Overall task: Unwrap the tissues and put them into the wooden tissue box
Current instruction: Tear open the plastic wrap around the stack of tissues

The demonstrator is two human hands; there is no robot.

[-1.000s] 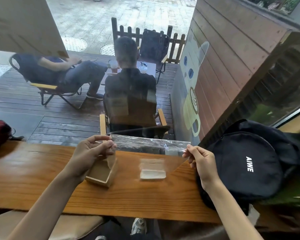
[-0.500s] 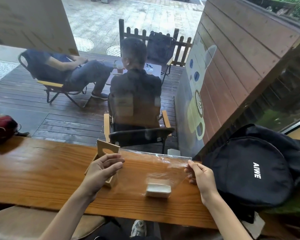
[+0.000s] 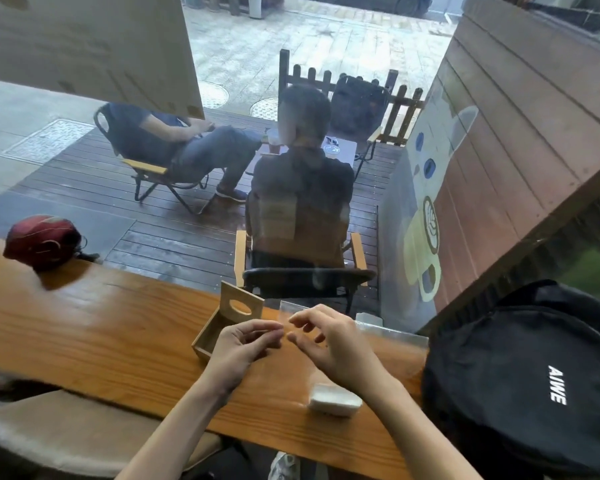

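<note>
- Our left hand [image 3: 245, 348] hovers over the table [image 3: 94, 344] with its fingers curled inward, thumb and forefinger meeting at the edge of the clear plastic wrapper [image 3: 388, 336]; we appear to pinch it, though the film is so transparent that we cannot be sure.
- Our right hand [image 3: 329, 344] sits just beside the left, fingertips almost touching it, fingers bent and spread over the same film; whether it grips the wrapper we cannot tell.
- The wrapper spreads from our hands toward the right, its far edge raised slightly near the window glass.
- The tissues [image 3: 334, 399], a small white folded stack, lie on the table near its front edge, just below our right wrist, seemingly still under the film.
- The wooden tissue box [image 3: 211, 332] lies open on the table just left of our left hand, its lid with the oval slot [image 3: 241, 306] standing upright at the far side.
- A black backpack [image 3: 520, 382] rests at the right end of the table.
- A red pouch [image 3: 44, 242] sits far left on the table.
- Beyond the glass, two people sit in folding chairs on a dark deck.
</note>
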